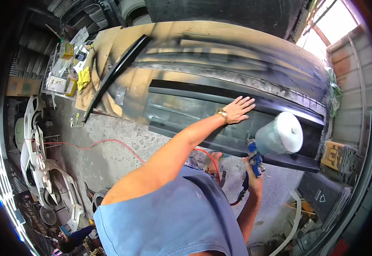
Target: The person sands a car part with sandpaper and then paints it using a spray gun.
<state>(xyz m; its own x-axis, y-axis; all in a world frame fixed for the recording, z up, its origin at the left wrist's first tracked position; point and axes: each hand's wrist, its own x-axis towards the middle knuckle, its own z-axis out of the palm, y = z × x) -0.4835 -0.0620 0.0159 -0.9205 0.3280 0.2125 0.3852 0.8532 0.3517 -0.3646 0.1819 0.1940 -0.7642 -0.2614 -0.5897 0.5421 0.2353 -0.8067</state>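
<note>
My left hand [239, 110], a gold watch [222, 114] at its wrist, is stretched flat with the fingers reaching the black strip along the far side of a long dark panel [186, 90]. Whether the palm presses on the panel or hovers over it I cannot tell. Down at the near side, my right hand [254, 174] is wrapped round a blue spray gun [255, 158]. A large whitish paint cup [279, 134] sits on top of the gun and hides part of the panel. A hose runs from the grip.
A glossy black strip [117, 70] lies aslant across the paint-stained board [169, 34]. Yellow tins [71, 87] and a yellow cloth [83, 79] are at the far left. A red hose [96, 145] crosses the floor. On the right stand a box [337, 155] and a black bin [324, 194].
</note>
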